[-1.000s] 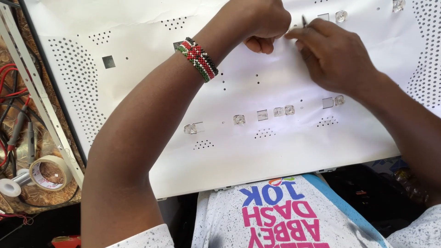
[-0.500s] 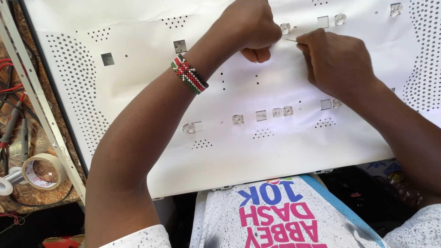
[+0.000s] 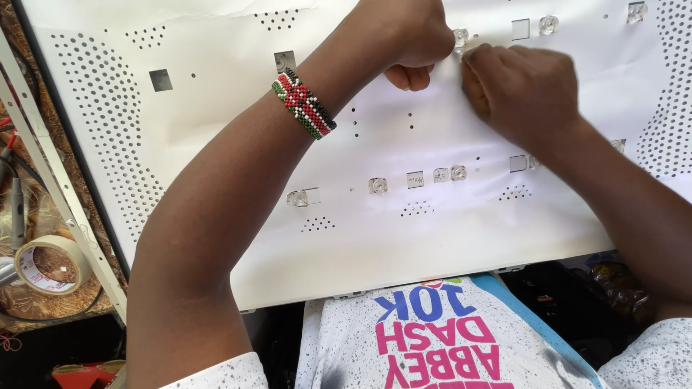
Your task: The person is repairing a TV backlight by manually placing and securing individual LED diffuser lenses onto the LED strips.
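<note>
1. At the far left, a roll of tape [image 3: 49, 265] lies on the cluttered surface beside a pale metal strip [image 3: 61, 189].
2. A large white sheet [image 3: 216, 108], dotted with small holes and square cut-outs, spans the middle of the view.
3. The left hand [image 3: 409, 36], a beaded bracelet [image 3: 303, 104] on its wrist, is curled into a fist on the sheet's upper part.
4. A small clear lens [image 3: 460, 36] sits between both hands, touching the left one; whether fingers pinch it cannot be told.
5. The right hand [image 3: 522, 90] is bent, fingertips pressed down just beside that lens.
</note>
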